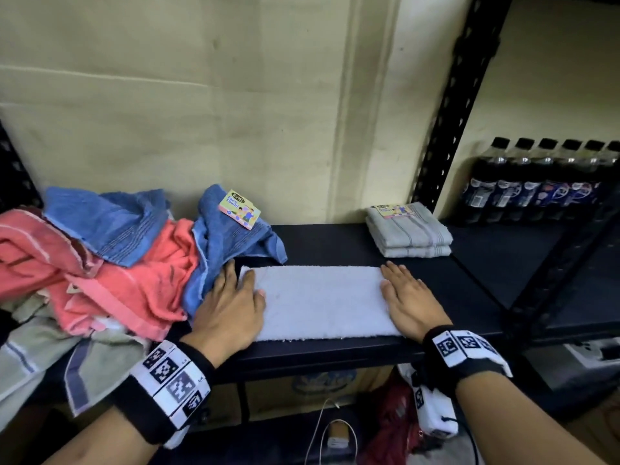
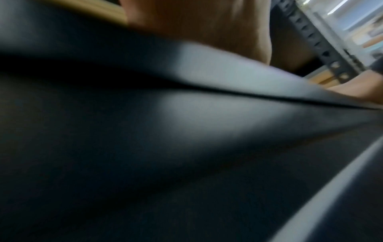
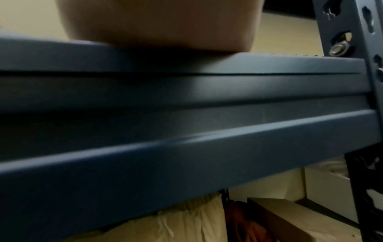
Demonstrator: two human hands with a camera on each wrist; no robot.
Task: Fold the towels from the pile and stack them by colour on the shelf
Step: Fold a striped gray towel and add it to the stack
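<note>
On the dark shelf (image 1: 335, 243), a white towel (image 1: 318, 302) lies flat; the left hand (image 1: 231, 307) and right hand (image 1: 411, 302) press its ends, fingers straight.

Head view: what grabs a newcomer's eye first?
The white towel lying flat at the front of the dark shelf, with the left hand pressing one end and the right hand the other, fingers straight. Left of it sprawls the unfolded pile of blue and coral towels. At the back right sit two folded grey towels, stacked.
</note>
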